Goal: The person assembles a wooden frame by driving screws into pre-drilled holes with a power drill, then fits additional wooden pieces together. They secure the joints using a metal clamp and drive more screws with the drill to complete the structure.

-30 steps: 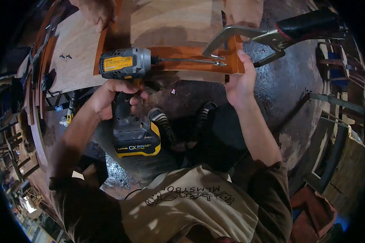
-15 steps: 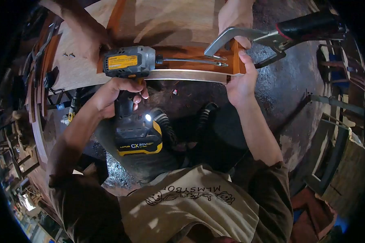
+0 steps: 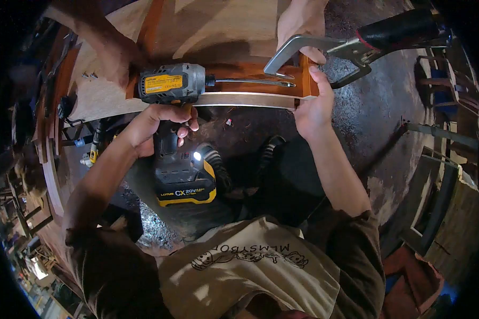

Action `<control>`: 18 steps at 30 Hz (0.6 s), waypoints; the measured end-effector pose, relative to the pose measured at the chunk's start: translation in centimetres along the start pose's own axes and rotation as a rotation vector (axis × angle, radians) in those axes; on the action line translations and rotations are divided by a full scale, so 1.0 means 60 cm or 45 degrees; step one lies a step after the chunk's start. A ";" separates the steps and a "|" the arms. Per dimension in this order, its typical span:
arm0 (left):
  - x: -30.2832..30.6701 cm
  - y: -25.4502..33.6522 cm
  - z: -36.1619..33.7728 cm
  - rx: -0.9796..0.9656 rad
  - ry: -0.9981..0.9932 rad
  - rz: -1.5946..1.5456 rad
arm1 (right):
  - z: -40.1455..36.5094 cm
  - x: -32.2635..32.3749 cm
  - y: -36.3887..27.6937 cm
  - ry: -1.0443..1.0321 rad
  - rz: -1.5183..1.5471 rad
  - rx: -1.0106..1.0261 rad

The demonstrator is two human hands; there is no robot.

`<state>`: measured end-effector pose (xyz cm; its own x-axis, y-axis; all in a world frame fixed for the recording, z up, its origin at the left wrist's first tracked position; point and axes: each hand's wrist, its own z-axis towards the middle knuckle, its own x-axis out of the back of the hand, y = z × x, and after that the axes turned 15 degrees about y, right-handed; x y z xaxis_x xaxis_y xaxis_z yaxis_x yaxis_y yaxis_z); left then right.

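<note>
My left hand [image 3: 167,123] is wrapped round the handle of a yellow and grey cordless driver [image 3: 174,82], whose lamp is lit. Its long bit [image 3: 250,81] points right, along the inside of a reddish-brown wooden frame [image 3: 234,69], with the tip near the corner. My right hand [image 3: 315,109] grips that corner, thumb on the end piece and the other fingers partly hidden. A metal clamp [image 3: 324,45] with a black handle reaches over the same corner.
Across the work, a co-worker's hand [image 3: 114,56] rests at the upper left and the other hand [image 3: 303,24] holds the frame near the clamp. Small screws [image 3: 90,75] lie on the plywood [image 3: 98,93]. Another yellow tool [image 3: 93,154] is below left; a red chair-like object [image 3: 410,276] stands lower right.
The driver in my left hand has shifted slightly right and down. The frame corner, clamp and my right hand appear slightly further left.
</note>
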<state>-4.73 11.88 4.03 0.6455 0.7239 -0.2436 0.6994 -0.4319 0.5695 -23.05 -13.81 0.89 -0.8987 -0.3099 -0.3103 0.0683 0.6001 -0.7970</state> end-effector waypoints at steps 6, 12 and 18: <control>0.014 -0.010 0.011 -0.037 -0.057 -0.005 | 0.025 0.018 0.015 -0.104 -0.039 0.063; 0.000 -0.008 0.000 -0.062 0.036 -0.009 | 0.015 0.014 0.012 0.052 -0.042 -0.026; 0.004 -0.011 0.003 -0.048 0.001 -0.028 | 0.020 0.015 0.017 0.092 0.022 -0.034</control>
<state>-5.02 12.24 3.46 0.6297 0.7335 -0.2560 0.7014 -0.3951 0.5933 -23.27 -14.39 -0.82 -0.9266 -0.2454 -0.2849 0.0736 0.6247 -0.7774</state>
